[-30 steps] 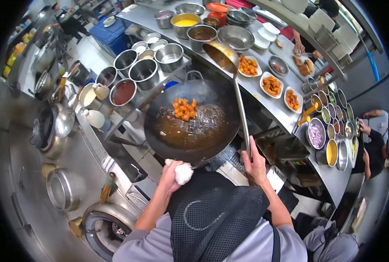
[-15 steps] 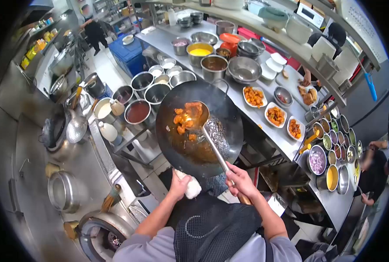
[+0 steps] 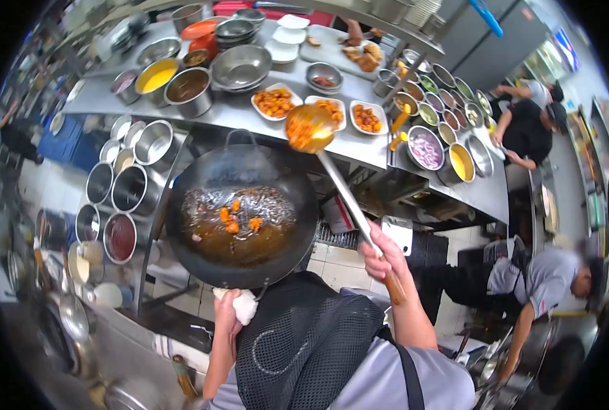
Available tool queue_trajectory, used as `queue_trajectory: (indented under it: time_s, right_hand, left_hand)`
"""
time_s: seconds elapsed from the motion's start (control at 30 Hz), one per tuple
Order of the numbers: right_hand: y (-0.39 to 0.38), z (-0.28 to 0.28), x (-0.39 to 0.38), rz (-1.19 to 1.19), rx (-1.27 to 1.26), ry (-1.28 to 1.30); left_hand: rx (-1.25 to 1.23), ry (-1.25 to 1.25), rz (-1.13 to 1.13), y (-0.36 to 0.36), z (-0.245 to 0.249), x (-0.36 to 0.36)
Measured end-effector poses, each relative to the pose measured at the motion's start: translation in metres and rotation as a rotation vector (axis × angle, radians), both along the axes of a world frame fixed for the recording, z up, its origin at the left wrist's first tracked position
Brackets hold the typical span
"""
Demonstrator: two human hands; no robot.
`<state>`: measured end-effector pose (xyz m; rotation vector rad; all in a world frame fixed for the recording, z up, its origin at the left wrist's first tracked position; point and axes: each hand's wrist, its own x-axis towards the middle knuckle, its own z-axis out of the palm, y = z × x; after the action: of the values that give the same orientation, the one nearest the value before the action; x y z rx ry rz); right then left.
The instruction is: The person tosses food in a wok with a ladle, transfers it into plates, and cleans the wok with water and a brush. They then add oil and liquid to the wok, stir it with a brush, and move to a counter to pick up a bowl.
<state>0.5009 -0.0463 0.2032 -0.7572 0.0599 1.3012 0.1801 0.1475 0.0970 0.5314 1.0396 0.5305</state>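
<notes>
My left hand (image 3: pixel 228 313) is closed round a folded white cloth (image 3: pixel 245 307) at the near rim of a black wok (image 3: pixel 243 167), whose gripped part is hidden. Dark oily sauce and a few orange fried pieces (image 3: pixel 230 219) lie in the wok. Wrapped round the handle of a long metal ladle (image 3: pixel 345 195) is my right hand (image 3: pixel 386 256). The ladle's bowl, full of orange pieces (image 3: pixel 311 128) in sauce, hangs beyond the wok's right rim, partly covering the middle white dish (image 3: pixel 338 123). Similar food fills the left dish (image 3: pixel 275 102) and right dish (image 3: pixel 368 118).
A steel counter (image 3: pixel 229 119) carries metal bowls (image 3: pixel 241 67), sauce pots (image 3: pixel 189 92) and a cutting board (image 3: pixel 335 51) with cooked meat. Ingredient tubs (image 3: pixel 425 148) stand right. Several pots (image 3: pixel 128 188) stand left. A co-worker (image 3: pixel 547 280) bends at the lower right; others stand beyond.
My right hand has lifted the loaded ladle out of the wok towards the dishes. The view has turned right, and the wok sits further left, with fewer pieces in it.
</notes>
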Motion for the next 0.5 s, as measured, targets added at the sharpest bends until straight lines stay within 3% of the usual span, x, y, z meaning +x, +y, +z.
queue_trajectory:
  time_s: [0.13, 0.2, 0.5]
  right_hand:
    - [0.044, -0.014, 0.031, -0.182, -0.474, -0.858]
    - [0.059, -0.033, 0.060, -0.184, -0.769, -1.147]
    - [0.067, -0.076, 0.112, -0.244, -1.121, -1.465]
  left_hand:
    - [0.014, 0.024, -0.018, 0.026, 0.006, -0.010]
    - [0.018, 0.016, -0.028, 0.037, 0.007, -0.015]
    - [0.051, 0.156, -0.036, 0.068, 0.027, -0.024]
